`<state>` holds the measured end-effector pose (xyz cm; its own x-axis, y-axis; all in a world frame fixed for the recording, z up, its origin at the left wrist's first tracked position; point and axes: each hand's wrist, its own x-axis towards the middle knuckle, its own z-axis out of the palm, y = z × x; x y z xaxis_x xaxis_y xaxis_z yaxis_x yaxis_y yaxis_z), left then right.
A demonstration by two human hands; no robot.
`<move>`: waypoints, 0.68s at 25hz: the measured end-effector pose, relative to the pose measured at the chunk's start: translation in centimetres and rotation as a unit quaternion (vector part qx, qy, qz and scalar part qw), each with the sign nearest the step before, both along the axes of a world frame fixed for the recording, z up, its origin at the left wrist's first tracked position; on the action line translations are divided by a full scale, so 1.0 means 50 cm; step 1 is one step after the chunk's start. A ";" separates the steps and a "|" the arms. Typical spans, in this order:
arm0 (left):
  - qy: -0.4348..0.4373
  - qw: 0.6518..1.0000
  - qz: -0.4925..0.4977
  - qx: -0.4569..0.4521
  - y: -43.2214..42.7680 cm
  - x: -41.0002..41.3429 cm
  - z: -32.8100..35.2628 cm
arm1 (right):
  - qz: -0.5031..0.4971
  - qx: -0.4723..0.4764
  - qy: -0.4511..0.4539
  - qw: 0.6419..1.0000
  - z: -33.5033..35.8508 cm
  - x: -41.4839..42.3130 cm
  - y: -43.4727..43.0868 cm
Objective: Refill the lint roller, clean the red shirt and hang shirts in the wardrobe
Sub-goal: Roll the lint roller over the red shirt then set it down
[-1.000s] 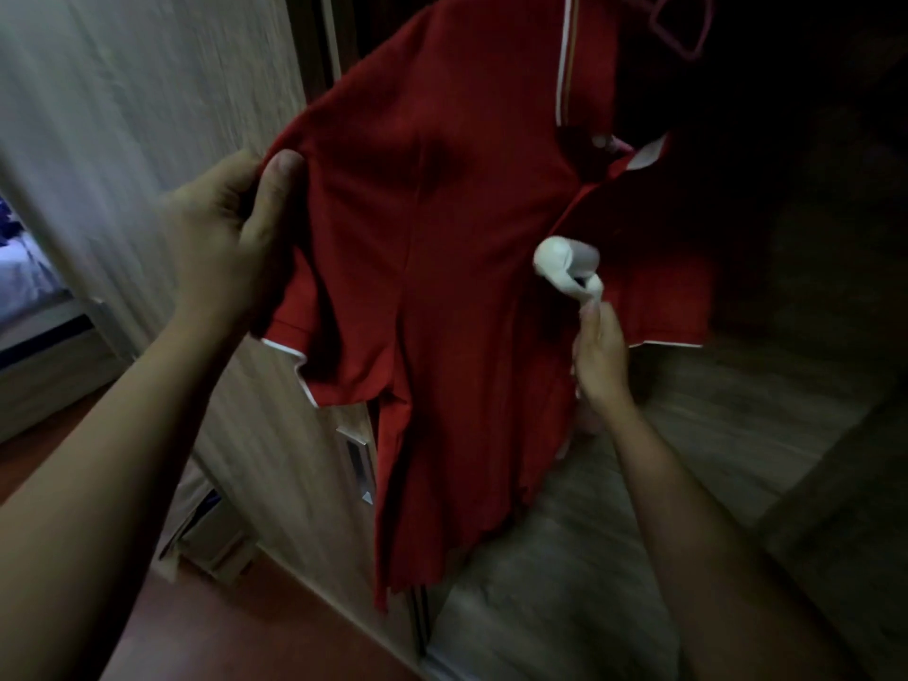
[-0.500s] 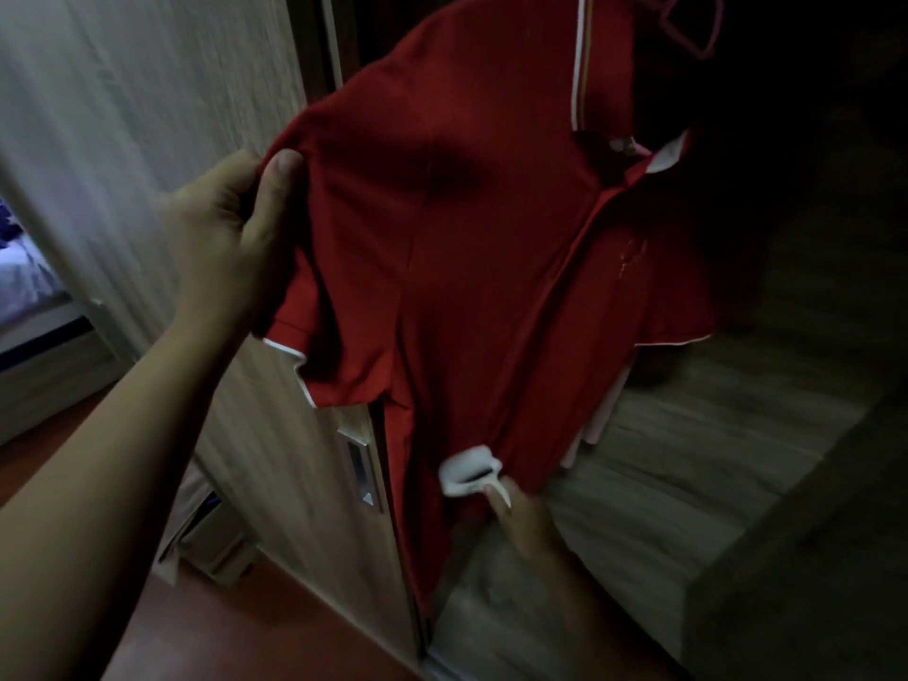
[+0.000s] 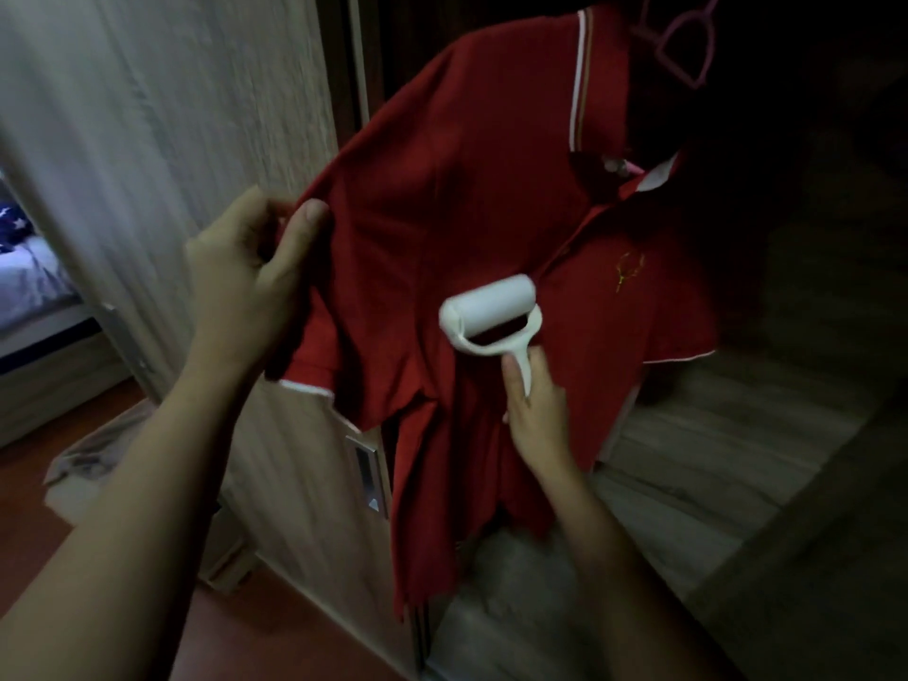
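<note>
Blurred lint roller (image 3: 486,314) on red shirt (image 3: 442,199), hanger (image 3: 680,46) cut off

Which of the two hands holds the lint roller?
The right hand grips the white lint roller by its handle; the left hand pinches the red shirt's sleeve.

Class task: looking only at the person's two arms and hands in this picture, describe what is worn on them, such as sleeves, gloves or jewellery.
Both forearms are bare right up to the picture's bottom edge, so no sleeve shows. The left hand and the right hand wear no gloves. No ring, watch or bracelet can be seen on either, though the light is dim and the right hand is slightly blurred.
</note>
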<state>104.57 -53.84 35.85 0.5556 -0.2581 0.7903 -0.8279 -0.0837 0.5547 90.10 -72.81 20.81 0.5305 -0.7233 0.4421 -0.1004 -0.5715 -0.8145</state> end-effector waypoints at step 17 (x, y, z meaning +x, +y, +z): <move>-0.044 0.996 0.063 0.035 0.070 -0.075 -0.047 | 0.057 -0.009 -0.091 0.994 0.163 -0.020 0.001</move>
<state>100.84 -50.33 33.49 0.5164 -0.2472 0.8199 -0.8534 -0.2272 0.4691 89.11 -72.75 28.98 0.5183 -0.6548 0.5501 0.1139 -0.5846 -0.8033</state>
